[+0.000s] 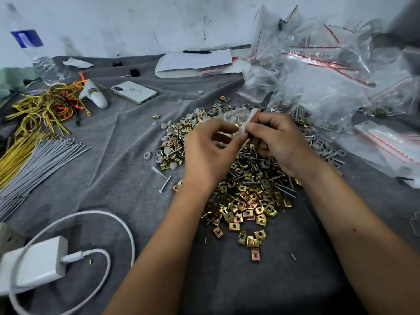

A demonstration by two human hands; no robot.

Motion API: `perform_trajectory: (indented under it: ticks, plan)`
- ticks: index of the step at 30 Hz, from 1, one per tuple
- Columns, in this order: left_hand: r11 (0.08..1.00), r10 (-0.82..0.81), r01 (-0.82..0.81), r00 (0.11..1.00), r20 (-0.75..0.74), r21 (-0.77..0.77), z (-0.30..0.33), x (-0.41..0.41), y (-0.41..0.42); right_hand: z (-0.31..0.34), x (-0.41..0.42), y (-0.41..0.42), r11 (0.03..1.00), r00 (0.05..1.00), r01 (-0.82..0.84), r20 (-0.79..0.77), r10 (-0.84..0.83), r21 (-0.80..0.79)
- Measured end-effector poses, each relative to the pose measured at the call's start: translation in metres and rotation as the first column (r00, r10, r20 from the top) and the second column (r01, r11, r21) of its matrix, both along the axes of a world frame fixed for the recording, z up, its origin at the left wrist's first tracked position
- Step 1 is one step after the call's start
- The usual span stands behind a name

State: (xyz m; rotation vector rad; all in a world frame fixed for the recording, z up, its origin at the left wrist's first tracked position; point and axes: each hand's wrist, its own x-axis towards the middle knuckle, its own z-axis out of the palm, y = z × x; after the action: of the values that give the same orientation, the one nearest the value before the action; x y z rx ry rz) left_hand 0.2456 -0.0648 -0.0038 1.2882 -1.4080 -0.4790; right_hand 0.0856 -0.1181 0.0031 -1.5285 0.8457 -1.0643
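Grey cloth [109, 169]; clip pile [246, 201] heaped on it. Over the pile's far half, left hand [209, 153] and right hand [280, 142], fingers curled, both pinching the bag [235, 118]. Its red zip edge slants upper-right to lower-left, with the clear body lying to the left.

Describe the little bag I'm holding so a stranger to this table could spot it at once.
Start at the heap of brass-coloured square clips in the middle of the grey cloth. Over it, the left hand and right hand pinch a small clear bag with a red strip. The other bags lie piled at the right.
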Motion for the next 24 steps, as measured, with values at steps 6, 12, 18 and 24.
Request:
perform_trajectory:
  ticks: [6, 12, 18, 24]
  plan:
    - [0.996, -0.084, 0.084, 0.996, -0.028, 0.02, -0.0011, -0.0055, 0.0025, 0.0004, 0.0012, 0.0021, 0.997, 0.996, 0.029, -0.077, -0.035, -0.077]
    - [0.989, -0.102, 0.115, 0.985, -0.139, 0.089, -0.0005, -0.0052, 0.0022, -0.0013, -0.0007, 0.0008, 0.995, 0.993, -0.021, -0.117, 0.009, -0.096]
    - [0.994, -0.065, 0.08, 0.979, -0.193, 0.07, 0.0001, -0.0097, 0.0042, 0.0005, 0.0024, 0.0055, 0.993, 0.993, -0.033, -0.12, 0.019, -0.11]
    - [0.995, -0.062, 0.075, 0.981, -0.183, 0.069, -0.0019, -0.0064, 0.002, 0.0024, 0.0033, 0.0072, 0.99, 0.983, -0.048, -0.181, 0.024, -0.132]
